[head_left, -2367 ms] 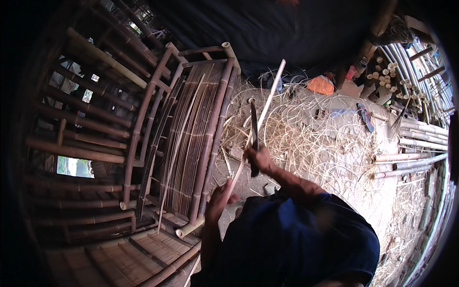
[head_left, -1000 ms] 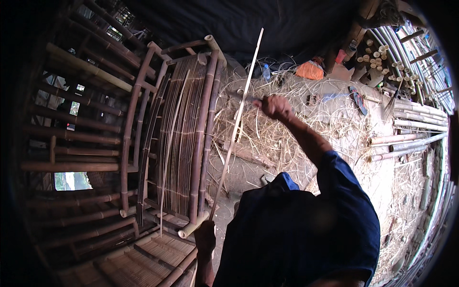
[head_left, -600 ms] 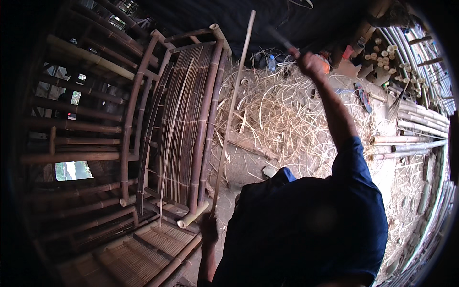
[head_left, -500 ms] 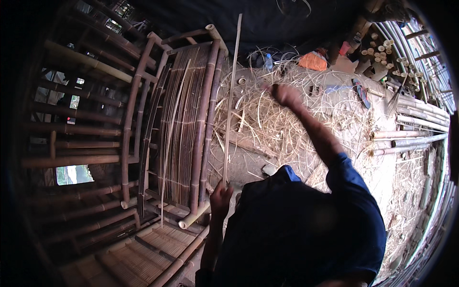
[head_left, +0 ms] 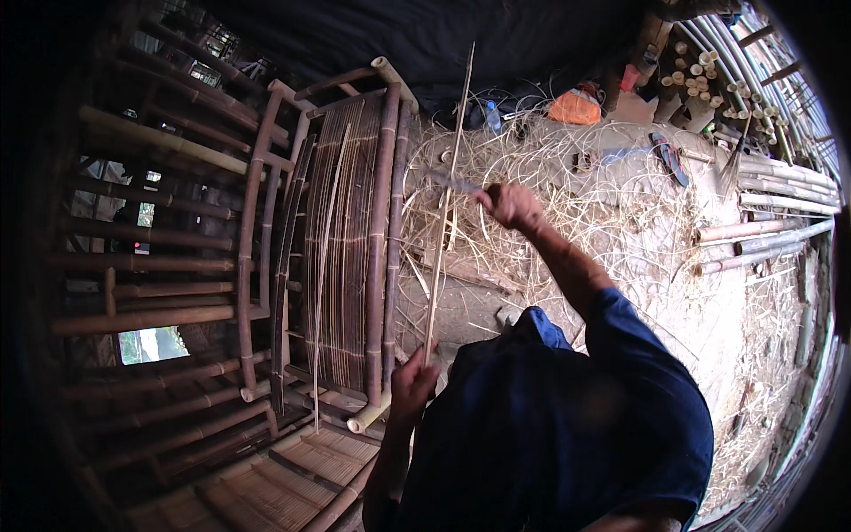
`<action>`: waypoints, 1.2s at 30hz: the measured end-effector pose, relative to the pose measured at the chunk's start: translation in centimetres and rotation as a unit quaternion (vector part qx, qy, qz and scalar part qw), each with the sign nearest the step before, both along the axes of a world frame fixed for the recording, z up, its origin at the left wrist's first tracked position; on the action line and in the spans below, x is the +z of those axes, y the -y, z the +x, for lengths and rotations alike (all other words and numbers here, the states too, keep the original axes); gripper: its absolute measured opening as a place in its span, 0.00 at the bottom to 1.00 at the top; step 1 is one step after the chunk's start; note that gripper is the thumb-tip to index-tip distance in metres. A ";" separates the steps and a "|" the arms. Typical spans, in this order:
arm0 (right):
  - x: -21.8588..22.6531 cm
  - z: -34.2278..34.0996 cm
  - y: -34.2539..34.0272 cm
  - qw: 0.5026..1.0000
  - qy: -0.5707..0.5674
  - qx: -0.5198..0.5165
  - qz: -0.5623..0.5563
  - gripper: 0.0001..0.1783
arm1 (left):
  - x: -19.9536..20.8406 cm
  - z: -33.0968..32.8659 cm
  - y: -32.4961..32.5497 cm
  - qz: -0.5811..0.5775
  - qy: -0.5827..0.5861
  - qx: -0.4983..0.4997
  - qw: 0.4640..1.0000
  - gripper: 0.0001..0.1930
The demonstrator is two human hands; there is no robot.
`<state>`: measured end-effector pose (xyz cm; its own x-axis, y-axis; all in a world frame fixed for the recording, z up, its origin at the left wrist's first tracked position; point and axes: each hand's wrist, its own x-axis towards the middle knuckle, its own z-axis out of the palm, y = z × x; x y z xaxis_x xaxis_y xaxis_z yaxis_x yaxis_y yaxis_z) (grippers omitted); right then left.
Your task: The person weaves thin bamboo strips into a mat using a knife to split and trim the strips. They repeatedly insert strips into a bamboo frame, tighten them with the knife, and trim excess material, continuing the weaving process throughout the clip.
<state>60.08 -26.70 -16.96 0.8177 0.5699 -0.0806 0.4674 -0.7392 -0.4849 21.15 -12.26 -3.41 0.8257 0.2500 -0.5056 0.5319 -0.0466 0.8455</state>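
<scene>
Fingers of my left hand (head_left: 413, 383) are clamped on the lower part of a long pale bamboo strip (head_left: 441, 244); thumb detail too small to call. Right hand (head_left: 512, 206), farther out: fingers curled together around the handle of a knife (head_left: 454, 183), blade pointing left, motion-blurred. Blade crosses the strip in my view, above its middle; can't tell if they touch. Strip runs from the left hand up and slightly right, top end in front of the dark cloth (head_left: 523, 44).

Left of the strip, just beside the left forearm: a brown bamboo bench (head_left: 378, 239), slatted top, with thin pale strips (head_left: 331, 213) lying lengthwise on it. More bamboo furniture frames (head_left: 168, 317) beyond that.

Under and past the right hand, ground littered with curly shavings (head_left: 532, 257). Near the cloth: a clear bottle (head_left: 493, 118) and an orange bag (head_left: 574, 107). Farther right: a sandal (head_left: 669, 160), a broom (head_left: 730, 168), bamboo poles (head_left: 769, 238) on the ground, and more poles stacked at upper right, cut ends showing.
</scene>
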 end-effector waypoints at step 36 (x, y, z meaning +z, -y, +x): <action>6.2 1.0 -6.9 0.997 -0.035 0.061 0.010 0.42 | 1.3 3.4 -1.2 0.007 0.093 0.143 0.985 0.19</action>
